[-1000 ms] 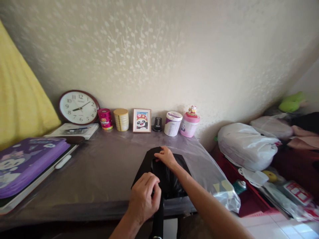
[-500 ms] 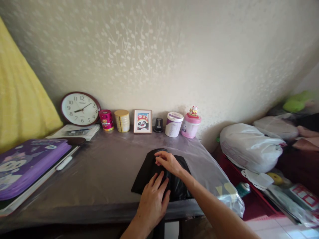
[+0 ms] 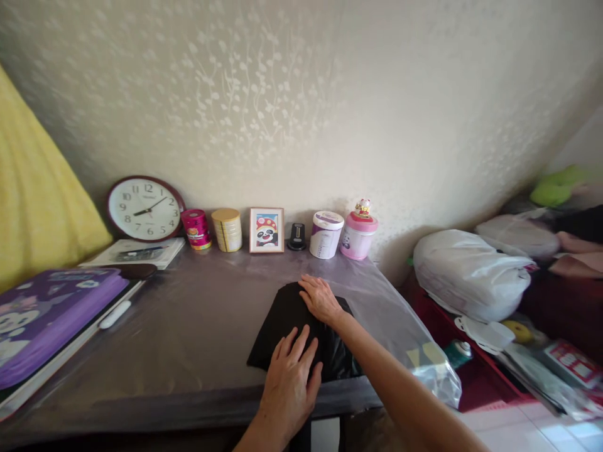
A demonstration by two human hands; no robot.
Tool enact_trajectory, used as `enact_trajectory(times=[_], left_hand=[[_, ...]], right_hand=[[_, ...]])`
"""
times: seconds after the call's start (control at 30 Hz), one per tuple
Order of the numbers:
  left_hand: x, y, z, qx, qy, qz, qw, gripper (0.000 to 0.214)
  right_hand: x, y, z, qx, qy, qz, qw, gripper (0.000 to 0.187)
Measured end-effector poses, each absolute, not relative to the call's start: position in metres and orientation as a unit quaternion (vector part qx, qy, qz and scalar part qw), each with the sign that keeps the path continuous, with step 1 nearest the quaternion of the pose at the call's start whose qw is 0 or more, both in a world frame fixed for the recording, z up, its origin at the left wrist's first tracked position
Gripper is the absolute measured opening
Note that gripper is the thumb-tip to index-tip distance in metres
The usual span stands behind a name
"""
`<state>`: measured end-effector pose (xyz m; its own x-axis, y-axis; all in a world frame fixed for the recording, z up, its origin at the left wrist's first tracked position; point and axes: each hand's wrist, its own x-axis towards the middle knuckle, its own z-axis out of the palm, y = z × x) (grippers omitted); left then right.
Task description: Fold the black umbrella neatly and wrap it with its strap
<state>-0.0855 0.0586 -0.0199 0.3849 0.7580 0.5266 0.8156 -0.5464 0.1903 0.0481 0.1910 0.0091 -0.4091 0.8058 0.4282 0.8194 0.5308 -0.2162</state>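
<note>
A black, thin, slightly shiny sheet (image 3: 277, 323), fabric or plastic, lies on the table near its front edge. Its sides flare out toward me, and part of it hangs over the edge. My left hand (image 3: 292, 376) rests on its near part with the fingers spread. Farther up, my right hand (image 3: 323, 301) lies on the far end of the sheet, fingers stretched out and palm down. Neither hand grips anything. The middle of the sheet is partly hidden under my hands and right forearm.
Along the wall stand a clock (image 3: 146, 210), a pink can (image 3: 196, 230), a yellow-lidded can (image 3: 227, 231), a picture frame (image 3: 266, 248) and two tubs (image 3: 326, 235). A purple case (image 3: 56, 314) lies left. White bags (image 3: 471, 273) sit right of the plastic-covered table (image 3: 198, 339).
My right hand has gone from curled fingers at the sheet's far end to lying flat there. The far end looks flatter. My left hand stays nearly in place; the view shifts slightly.
</note>
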Motion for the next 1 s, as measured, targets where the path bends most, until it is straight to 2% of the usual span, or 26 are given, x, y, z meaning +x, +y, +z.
enact_trajectory(times=[0.07,0.17,0.23,0.4,0.67,0.8,0.9,1.0], left_hand=[[-0.085,0.058,-0.019,-0.829,-0.475,-0.29,0.047,0.037],[-0.085,0.057,-0.019,-0.827,-0.476,-0.296,0.041,0.036],[-0.085,0.057,-0.02,-0.826,-0.475,-0.3,0.039,0.035],[-0.083,0.057,-0.023,-0.826,-0.471,-0.309,0.027,0.036],[-0.078,0.056,-0.024,-0.799,-0.488,-0.35,-0.008,0.034],[-0.079,0.057,-0.024,-0.801,-0.49,-0.344,-0.016,0.034],[-0.08,0.056,-0.023,-0.803,-0.496,-0.331,-0.026,0.035],[-0.08,0.056,-0.022,-0.802,-0.499,-0.325,-0.031,0.037]], right_hand=[[0.046,0.182,0.015,-0.433,-0.862,-0.002,0.262,0.024],[0.046,0.176,0.014,-0.358,-0.903,0.034,0.237,0.023],[0.048,0.182,0.01,-0.39,-0.892,0.026,0.227,0.022],[0.057,0.209,0.013,-0.573,-0.775,0.013,0.267,0.029],[0.045,0.224,0.019,-0.538,-0.8,0.093,0.247,0.022],[0.039,0.228,0.014,-0.571,-0.787,0.057,0.226,0.019],[0.041,0.222,0.017,-0.6,-0.759,0.003,0.252,0.02],[0.045,0.209,0.022,-0.552,-0.787,0.016,0.277,0.02]])
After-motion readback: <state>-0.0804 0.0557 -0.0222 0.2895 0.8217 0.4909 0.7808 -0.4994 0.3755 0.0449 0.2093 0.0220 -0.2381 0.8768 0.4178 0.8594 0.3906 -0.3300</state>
